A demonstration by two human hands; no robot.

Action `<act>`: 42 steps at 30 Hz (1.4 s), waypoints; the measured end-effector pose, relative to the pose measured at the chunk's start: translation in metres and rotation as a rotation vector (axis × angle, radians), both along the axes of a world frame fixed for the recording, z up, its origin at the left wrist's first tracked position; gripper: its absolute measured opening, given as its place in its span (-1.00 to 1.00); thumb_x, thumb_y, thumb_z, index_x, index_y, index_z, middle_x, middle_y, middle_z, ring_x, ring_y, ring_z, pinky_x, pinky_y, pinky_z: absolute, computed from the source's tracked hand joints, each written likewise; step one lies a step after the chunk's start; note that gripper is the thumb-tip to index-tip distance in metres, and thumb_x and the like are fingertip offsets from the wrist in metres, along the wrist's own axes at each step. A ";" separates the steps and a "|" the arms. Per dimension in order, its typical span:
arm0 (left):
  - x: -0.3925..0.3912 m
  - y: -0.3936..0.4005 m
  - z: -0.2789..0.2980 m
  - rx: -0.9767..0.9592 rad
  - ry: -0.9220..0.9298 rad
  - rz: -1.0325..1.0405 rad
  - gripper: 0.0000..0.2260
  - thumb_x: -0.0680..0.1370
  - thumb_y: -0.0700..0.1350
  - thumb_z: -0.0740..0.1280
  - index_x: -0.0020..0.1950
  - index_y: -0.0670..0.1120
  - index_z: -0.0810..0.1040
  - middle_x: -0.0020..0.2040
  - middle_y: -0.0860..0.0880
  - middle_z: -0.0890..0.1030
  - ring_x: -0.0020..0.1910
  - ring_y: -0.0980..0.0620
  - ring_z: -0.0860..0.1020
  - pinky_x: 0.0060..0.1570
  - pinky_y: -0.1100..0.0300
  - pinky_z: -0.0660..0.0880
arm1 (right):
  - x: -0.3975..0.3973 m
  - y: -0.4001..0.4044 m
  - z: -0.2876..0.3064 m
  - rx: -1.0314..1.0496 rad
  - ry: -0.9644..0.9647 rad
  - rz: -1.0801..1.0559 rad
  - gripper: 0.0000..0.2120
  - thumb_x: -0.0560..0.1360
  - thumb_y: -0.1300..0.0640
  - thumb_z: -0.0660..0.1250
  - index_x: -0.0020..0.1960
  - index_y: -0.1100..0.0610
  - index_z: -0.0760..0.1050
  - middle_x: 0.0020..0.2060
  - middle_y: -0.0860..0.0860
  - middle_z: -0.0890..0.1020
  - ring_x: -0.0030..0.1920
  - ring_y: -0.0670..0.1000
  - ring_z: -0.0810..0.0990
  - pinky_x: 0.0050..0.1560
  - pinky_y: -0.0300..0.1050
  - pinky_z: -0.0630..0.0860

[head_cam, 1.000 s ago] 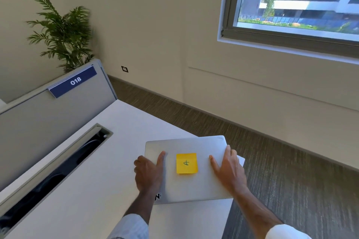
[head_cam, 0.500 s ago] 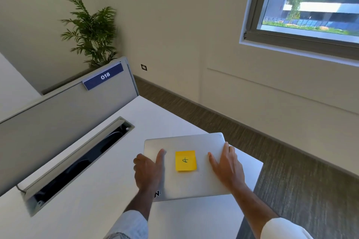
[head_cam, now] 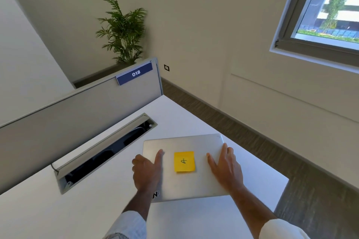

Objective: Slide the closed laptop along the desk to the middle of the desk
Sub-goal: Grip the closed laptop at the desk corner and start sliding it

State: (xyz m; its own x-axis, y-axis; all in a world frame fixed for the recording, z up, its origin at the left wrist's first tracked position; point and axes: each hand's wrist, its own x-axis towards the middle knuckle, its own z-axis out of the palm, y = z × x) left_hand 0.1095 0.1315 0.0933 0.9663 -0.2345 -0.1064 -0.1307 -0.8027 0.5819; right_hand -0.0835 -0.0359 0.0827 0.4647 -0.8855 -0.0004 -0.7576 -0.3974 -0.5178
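The closed silver laptop (head_cam: 194, 141) lies flat on the white desk (head_cam: 58, 209), a short way in from the desk's right end. A yellow sticky note (head_cam: 184, 161) is stuck on the middle of its lid. My left hand (head_cam: 146, 172) grips the laptop's left edge, thumb on the lid. On the right side, my right hand (head_cam: 226, 169) lies on the lid with its fingers over the right edge.
An open cable trough (head_cam: 104, 153) runs along the desk left of the laptop. Behind it stands a grey partition (head_cam: 77, 110) with a blue "018" sign (head_cam: 134, 73). A potted palm (head_cam: 122, 31) stands beyond it. Carpet floor lies past the desk's right edge (head_cam: 279, 194).
The laptop has slid leftward along the desk under both hands; it no longer overhangs the right edge and more bare desk shows to its right. The view has turned left.
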 end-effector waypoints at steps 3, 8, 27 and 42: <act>0.008 0.011 0.002 -0.012 0.005 0.039 -0.20 0.43 0.49 0.21 0.23 -0.22 0.34 0.15 -0.19 0.48 0.09 -0.23 0.54 -0.05 -0.12 0.56 | 0.013 0.006 0.002 -0.009 0.000 0.025 -0.29 0.55 -0.33 0.13 0.48 0.13 0.14 0.22 0.06 0.43 0.11 0.10 0.57 -0.01 0.12 0.63; 0.022 0.038 0.003 -0.037 0.006 0.104 -0.20 0.42 0.50 0.22 0.23 -0.21 0.35 0.14 -0.18 0.49 0.08 -0.22 0.53 -0.05 -0.11 0.55 | 0.037 0.021 0.002 -0.032 0.011 0.078 -0.30 0.54 -0.35 0.11 0.45 0.12 0.15 0.21 0.05 0.43 0.10 0.11 0.57 -0.01 0.13 0.62; 0.066 0.160 0.008 -0.068 -0.022 0.321 -0.23 0.42 0.50 0.20 0.20 -0.18 0.35 0.14 -0.17 0.48 0.11 -0.24 0.52 0.01 -0.13 0.52 | 0.126 0.104 -0.006 -0.079 -0.004 0.286 -0.28 0.52 -0.39 0.06 0.46 0.10 0.12 0.21 0.03 0.42 0.12 0.08 0.56 -0.03 0.08 0.62; 0.081 0.253 0.013 -0.035 -0.024 0.468 -0.28 0.46 0.46 0.21 0.17 -0.21 0.36 0.12 -0.18 0.48 0.08 -0.24 0.53 -0.05 -0.12 0.53 | 0.181 0.178 -0.012 -0.120 -0.011 0.440 -0.31 0.51 -0.40 0.06 0.40 0.08 0.12 0.19 0.04 0.43 0.09 0.08 0.56 -0.09 0.06 0.63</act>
